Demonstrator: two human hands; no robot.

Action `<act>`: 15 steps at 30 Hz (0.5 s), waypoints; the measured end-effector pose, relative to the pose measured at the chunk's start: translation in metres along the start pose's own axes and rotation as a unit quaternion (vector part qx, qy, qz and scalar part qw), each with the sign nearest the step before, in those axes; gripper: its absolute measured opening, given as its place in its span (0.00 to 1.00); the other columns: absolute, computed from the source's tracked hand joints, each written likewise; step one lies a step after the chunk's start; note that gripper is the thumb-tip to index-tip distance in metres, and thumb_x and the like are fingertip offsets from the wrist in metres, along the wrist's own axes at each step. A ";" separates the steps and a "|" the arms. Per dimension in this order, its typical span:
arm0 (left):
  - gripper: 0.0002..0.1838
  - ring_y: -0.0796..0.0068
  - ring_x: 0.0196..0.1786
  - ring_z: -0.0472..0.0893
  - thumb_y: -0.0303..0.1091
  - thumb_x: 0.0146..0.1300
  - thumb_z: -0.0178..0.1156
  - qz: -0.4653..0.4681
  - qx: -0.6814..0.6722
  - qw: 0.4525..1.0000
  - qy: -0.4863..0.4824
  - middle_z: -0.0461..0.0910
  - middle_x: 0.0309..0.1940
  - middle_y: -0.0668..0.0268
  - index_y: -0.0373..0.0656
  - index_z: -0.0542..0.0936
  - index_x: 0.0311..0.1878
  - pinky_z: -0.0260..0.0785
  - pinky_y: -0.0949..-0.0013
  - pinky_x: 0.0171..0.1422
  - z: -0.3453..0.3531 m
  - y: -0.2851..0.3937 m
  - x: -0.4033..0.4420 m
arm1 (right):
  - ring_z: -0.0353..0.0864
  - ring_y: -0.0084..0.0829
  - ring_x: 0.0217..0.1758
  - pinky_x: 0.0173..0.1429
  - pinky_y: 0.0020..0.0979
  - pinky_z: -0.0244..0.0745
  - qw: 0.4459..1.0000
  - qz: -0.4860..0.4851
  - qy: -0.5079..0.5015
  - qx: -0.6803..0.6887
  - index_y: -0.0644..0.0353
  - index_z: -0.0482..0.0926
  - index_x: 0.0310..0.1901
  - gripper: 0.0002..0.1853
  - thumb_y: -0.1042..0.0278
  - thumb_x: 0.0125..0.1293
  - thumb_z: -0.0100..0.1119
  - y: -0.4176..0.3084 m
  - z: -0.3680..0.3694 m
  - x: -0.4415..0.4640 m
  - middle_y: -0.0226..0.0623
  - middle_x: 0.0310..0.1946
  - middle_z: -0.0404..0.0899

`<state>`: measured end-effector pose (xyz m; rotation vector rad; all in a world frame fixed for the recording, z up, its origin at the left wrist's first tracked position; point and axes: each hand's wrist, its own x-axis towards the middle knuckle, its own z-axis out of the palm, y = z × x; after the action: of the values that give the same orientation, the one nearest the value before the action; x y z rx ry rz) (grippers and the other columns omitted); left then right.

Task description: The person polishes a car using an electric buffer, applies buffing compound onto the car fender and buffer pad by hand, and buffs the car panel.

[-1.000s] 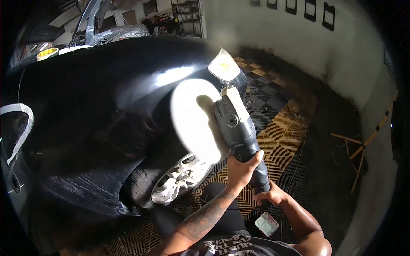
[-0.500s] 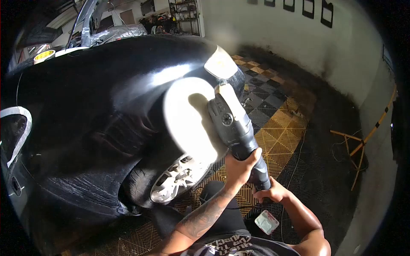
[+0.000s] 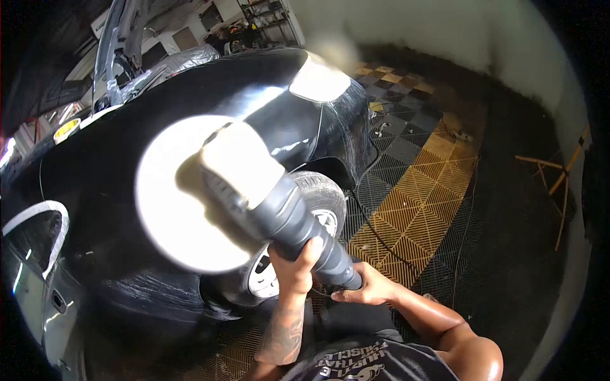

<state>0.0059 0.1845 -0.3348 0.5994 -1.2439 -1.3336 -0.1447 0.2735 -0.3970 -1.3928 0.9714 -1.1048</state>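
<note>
I hold a dark grey and black car polisher (image 3: 289,209) up to the black car's side. Its large round white pad (image 3: 162,184) faces the fender (image 3: 101,171); glare hides whether pad and paint touch. Wrapped round the middle of the polisher's body is my left hand (image 3: 293,270). My right hand (image 3: 368,286) grips the rear end, where a cord hangs. Below the tool, the front wheel (image 3: 311,190) shows partly. The headlight (image 3: 319,82) has a whitish cover over it.
Yellow and black floor tiles (image 3: 406,203) spread to the right, with a cable (image 3: 381,238) across them. A yellow stand (image 3: 559,178) stands by the right wall. A yellow tape roll (image 3: 67,129) rests on the car's top left. Shelves (image 3: 267,19) stand at the back.
The polisher has moved left along the fender, away from the headlight, and tilted further left. Both hands moved with it, and my view has shifted. The wheel now shows to the tool's right.
</note>
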 end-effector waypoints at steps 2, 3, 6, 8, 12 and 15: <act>0.29 0.72 0.45 0.80 0.38 0.50 0.71 -0.003 -0.002 1.000 0.013 0.79 0.45 0.63 0.34 0.76 0.54 0.74 0.65 0.55 -0.012 -0.007 -0.006 | 0.79 0.30 0.47 0.58 0.36 0.74 1.000 -0.022 -0.015 -0.015 0.71 0.78 0.51 0.25 0.60 0.59 0.71 0.012 -0.005 0.000 0.41 0.40 0.84; 0.29 0.72 0.46 0.79 0.38 0.51 0.71 0.006 0.000 1.000 0.018 0.79 0.46 0.63 0.34 0.75 0.54 0.73 0.65 0.56 -0.008 -0.007 -0.006 | 0.80 0.30 0.47 0.57 0.36 0.74 0.999 -0.048 0.004 -0.011 0.71 0.78 0.52 0.26 0.59 0.60 0.70 0.007 -0.008 -0.001 0.41 0.39 0.84; 0.30 0.71 0.49 0.78 0.37 0.52 0.71 0.009 0.001 1.000 -0.010 0.77 0.48 0.63 0.35 0.74 0.56 0.72 0.65 0.58 0.006 -0.020 0.002 | 0.81 0.29 0.42 0.50 0.34 0.77 0.998 0.011 0.034 -0.057 0.71 0.77 0.54 0.29 0.52 0.62 0.68 -0.008 -0.018 -0.010 0.41 0.37 0.83; 0.24 0.74 0.46 0.78 0.34 0.55 0.71 -0.003 -0.013 1.000 -0.021 0.79 0.44 0.65 0.36 0.76 0.53 0.73 0.66 0.53 0.029 -0.028 0.012 | 0.78 0.21 0.31 0.37 0.27 0.75 0.993 0.092 0.065 -0.031 0.68 0.77 0.45 0.21 0.56 0.62 0.68 -0.012 -0.027 -0.019 0.32 0.28 0.80; 0.16 0.79 0.36 0.79 0.36 0.57 0.73 0.008 -0.088 0.995 -0.050 0.80 0.35 0.70 0.37 0.80 0.42 0.74 0.70 0.45 0.089 -0.047 0.034 | 0.73 0.19 0.20 0.25 0.25 0.70 0.980 0.139 0.143 0.024 0.65 0.77 0.37 0.18 0.55 0.64 0.68 -0.002 -0.065 -0.038 0.28 0.21 0.77; 0.18 0.80 0.36 0.79 0.39 0.57 0.74 -0.021 -0.110 0.992 -0.050 0.81 0.36 0.69 0.38 0.80 0.42 0.73 0.71 0.44 0.125 -0.075 0.055 | 0.75 0.22 0.18 0.24 0.27 0.72 0.974 0.153 0.165 0.024 0.64 0.77 0.37 0.17 0.58 0.62 0.69 -0.005 -0.107 -0.045 0.31 0.20 0.77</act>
<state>-0.1469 0.1560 -0.3469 0.4090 -1.1492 -1.5282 -0.2592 0.2914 -0.3953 -0.9945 1.3387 -1.1343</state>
